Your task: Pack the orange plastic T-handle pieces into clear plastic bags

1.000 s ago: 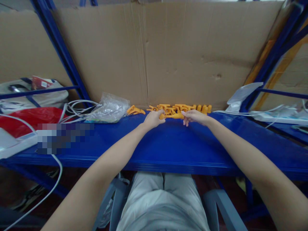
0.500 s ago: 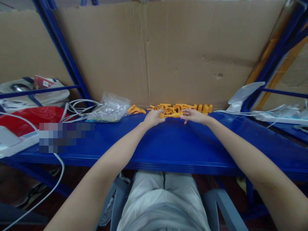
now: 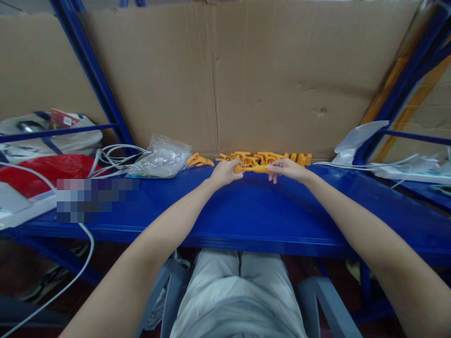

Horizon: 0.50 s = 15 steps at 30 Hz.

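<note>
Near the back of the blue table (image 3: 253, 211), an orange plastic piece (image 3: 256, 169) spans the gap between my hands. My left hand (image 3: 226, 172) is closed on its left end, and my right hand (image 3: 284, 170) pinches its right end between thumb and fingers. Behind it, more orange parts (image 3: 245, 160) lie in a row along the cardboard, partly covered by my hands. Several short orange pieces (image 3: 300, 159) stand to the right of the row. Another orange part (image 3: 199, 160) lies left of my left hand.
A clear plastic bag (image 3: 160, 157) and white cables (image 3: 118, 152) lie to the left, beside a red bag (image 3: 66, 169). Cardboard (image 3: 282, 75) rises behind the table between blue posts. A white power strip (image 3: 416, 172) is at the right.
The fingers of my right hand have shifted slightly on the orange piece, its lower fingers now curling downward. My left hand has barely moved.
</note>
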{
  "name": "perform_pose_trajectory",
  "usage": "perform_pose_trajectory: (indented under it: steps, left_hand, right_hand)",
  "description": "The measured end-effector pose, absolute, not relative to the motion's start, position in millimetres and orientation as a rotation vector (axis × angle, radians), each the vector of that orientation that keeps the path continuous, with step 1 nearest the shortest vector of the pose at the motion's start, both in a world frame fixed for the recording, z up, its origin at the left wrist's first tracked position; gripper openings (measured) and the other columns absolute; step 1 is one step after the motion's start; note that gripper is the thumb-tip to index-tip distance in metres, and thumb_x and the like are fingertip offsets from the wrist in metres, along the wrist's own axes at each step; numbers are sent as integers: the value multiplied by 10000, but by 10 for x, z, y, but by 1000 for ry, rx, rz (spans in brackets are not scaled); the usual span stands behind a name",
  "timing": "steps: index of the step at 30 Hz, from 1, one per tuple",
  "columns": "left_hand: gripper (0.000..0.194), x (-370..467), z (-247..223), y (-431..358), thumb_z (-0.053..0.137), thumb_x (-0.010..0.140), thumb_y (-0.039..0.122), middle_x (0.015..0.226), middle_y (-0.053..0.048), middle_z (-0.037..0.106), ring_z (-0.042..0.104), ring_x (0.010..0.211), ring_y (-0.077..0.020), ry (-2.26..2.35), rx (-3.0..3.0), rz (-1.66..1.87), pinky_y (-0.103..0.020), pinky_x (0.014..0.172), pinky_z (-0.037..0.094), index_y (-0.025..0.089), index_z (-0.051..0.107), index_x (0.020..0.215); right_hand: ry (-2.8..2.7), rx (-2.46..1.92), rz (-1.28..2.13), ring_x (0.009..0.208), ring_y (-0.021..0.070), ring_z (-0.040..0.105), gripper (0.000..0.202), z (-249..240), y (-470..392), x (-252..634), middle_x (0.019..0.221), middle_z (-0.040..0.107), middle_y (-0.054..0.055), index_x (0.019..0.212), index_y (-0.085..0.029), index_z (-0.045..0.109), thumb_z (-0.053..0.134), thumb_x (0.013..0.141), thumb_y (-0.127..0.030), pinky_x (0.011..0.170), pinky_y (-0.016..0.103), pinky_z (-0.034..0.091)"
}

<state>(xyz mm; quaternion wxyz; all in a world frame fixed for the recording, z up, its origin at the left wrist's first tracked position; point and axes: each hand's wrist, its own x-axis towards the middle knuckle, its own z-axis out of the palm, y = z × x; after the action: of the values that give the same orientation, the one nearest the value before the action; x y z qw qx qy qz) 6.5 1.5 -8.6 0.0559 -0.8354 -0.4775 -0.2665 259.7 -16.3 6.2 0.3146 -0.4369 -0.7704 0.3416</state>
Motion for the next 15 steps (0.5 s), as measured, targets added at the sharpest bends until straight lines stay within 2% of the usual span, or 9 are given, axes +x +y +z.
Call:
perform_pose_trajectory:
  steps: [4,10,15]
  left_hand:
    - [315,61,-80,8,653,765,260,769,-34,701,635,726,-180,-1444,-2532,-802,-234,645,414,180,699,1066]
    - [315,51,-78,3,660,764,256,772,-39,699,632,727,-186,-1452,-2515,-811,-239,645,406,180,705,1066]
    - [303,50,-88,17,665,754,246,776,-38,698,633,736,-188,-1459,-2531,-865,-238,656,401,176,708,1046]
  right_hand:
    - [-1979,-1181,984,499,144,611,544,59,-185,2574,623,679,74,664,-170,573,683,717,-700,563,305,534]
    - [-1885,-1237,1066,479,147,592,497,0,-165,2524,552,635,58,663,-180,584,594,836,-646,545,313,553]
    - [-1845,-1261,1081,458,136,579,487,-5,-154,2496,546,627,52,649,-184,579,581,857,-625,517,291,540]
